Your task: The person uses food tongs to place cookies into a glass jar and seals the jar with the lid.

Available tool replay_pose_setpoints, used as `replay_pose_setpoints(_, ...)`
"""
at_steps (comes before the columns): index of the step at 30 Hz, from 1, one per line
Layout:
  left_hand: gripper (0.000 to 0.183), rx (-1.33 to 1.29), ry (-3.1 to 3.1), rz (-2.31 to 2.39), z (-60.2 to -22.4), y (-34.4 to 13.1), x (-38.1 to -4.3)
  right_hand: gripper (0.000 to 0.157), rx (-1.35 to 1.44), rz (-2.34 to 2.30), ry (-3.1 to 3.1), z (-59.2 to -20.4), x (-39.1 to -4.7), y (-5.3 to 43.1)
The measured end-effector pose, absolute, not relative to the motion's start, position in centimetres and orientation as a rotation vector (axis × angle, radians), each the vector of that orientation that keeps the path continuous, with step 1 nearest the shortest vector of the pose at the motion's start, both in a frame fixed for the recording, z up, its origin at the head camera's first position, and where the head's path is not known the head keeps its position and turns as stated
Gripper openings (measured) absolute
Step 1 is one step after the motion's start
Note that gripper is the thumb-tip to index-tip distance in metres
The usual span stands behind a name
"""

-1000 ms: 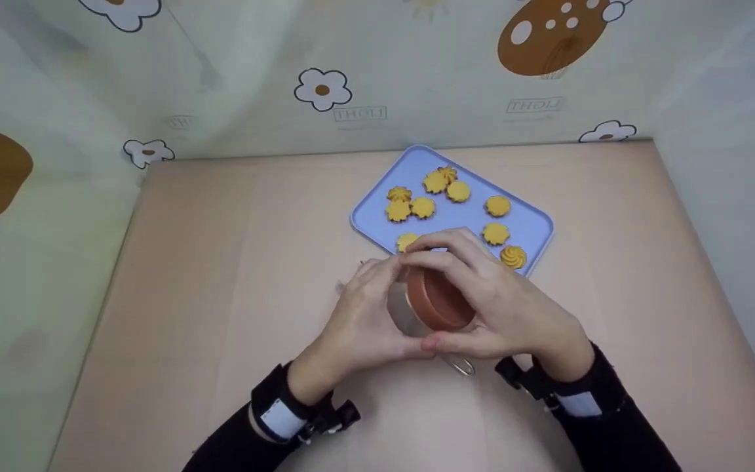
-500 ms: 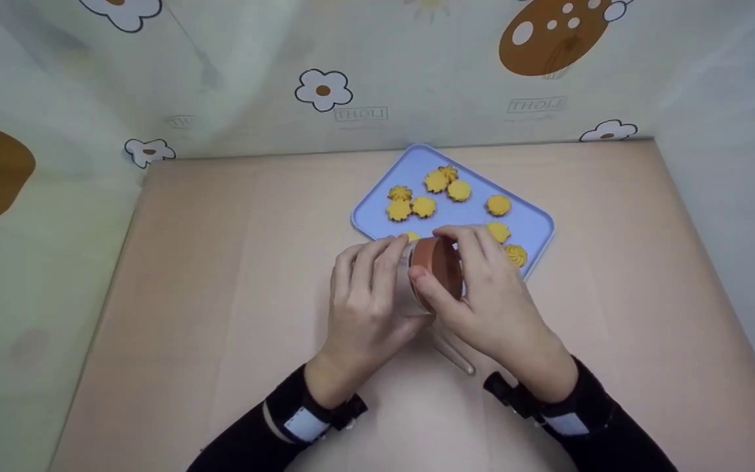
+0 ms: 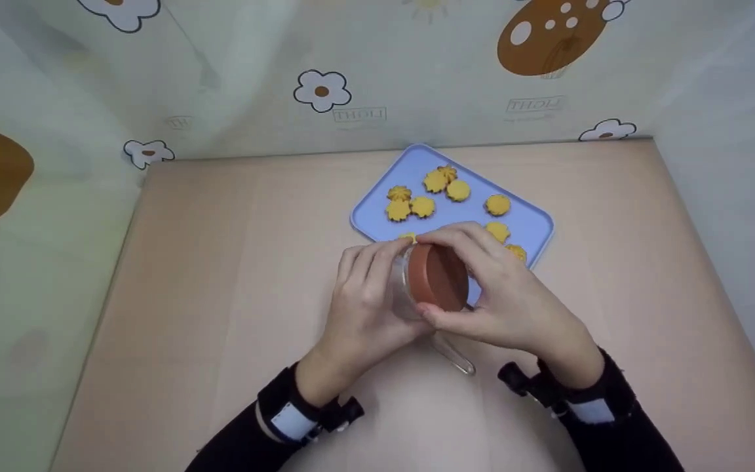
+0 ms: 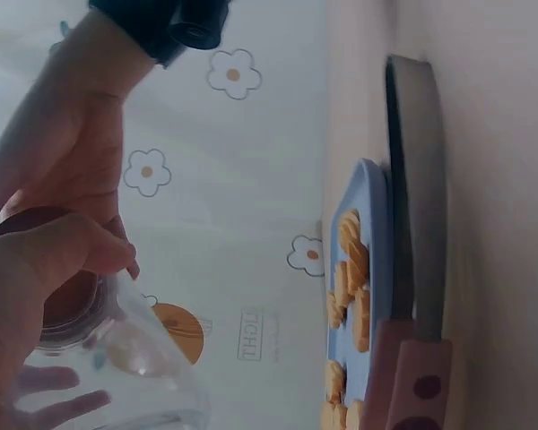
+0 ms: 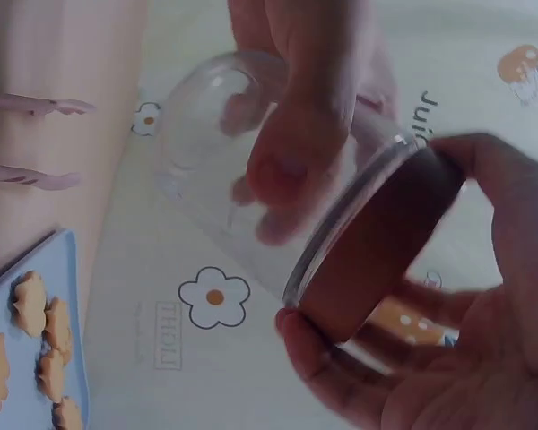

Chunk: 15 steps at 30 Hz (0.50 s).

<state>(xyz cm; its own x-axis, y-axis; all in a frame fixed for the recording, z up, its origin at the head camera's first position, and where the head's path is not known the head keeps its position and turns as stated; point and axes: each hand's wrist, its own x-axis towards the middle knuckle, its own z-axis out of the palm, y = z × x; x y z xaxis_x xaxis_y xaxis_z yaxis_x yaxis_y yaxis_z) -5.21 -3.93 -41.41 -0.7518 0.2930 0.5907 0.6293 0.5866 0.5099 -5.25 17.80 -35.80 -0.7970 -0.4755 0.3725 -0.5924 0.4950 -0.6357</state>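
Held up over the table is a clear, see-through jar [image 5: 202,193] with a reddish-brown lid [image 3: 440,278], tilted so the lid faces right. My left hand [image 3: 361,305] grips the jar's body, its fingers showing through the wall in the right wrist view. My right hand [image 3: 508,298] holds the lid by its edge, thumb on the near side and fingers on the far side. The lid sits on the jar's mouth. No contents show inside the jar. Beneath the hands lies a pair of tongs [image 4: 421,206] with pinkish tips, mostly hidden in the head view.
Behind the hands, a blue tray [image 3: 377,226] lies at an angle, bearing several yellow cookies [image 3: 498,204]; its near corner is covered by the right hand. A patterned curtain [image 3: 233,85] rises along the back and sides of the table [image 3: 220,275].
My right hand swung its thumb up across the lid, then brought it back to the lid's near edge. My left hand shifted its hold, and its fingers now show behind the jar.
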Motion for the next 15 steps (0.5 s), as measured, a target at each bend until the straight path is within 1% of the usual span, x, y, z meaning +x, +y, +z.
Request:
replay_pose_setpoints(4, 0.094, -0.773, -2.434, -1.187, -41.1, -4.1, -5.2, 0.073, 1.131, 1.294, -2.467, -35.4, -5.9, 18.7)
replay_pose_setpoints(8, 0.092, -0.748, -2.490, -1.282, -40.8, -4.1, -5.2, 0.077, 1.159, 1.344, -2.429, -34.8, -6.4, 20.0)
replay_pose_setpoints(12, 0.094, -0.694, -2.512, -1.335, -40.4, -4.3, -5.3, 0.078, 0.964, 1.302, -2.446, -34.7, -7.7, 22.4)
replay_pose_setpoints(15, 0.096, -0.666, -2.518, -1.380, -40.2, -4.4, -5.3, 0.076, 0.680, 1.219, -2.512, -35.6, -9.5, 25.1)
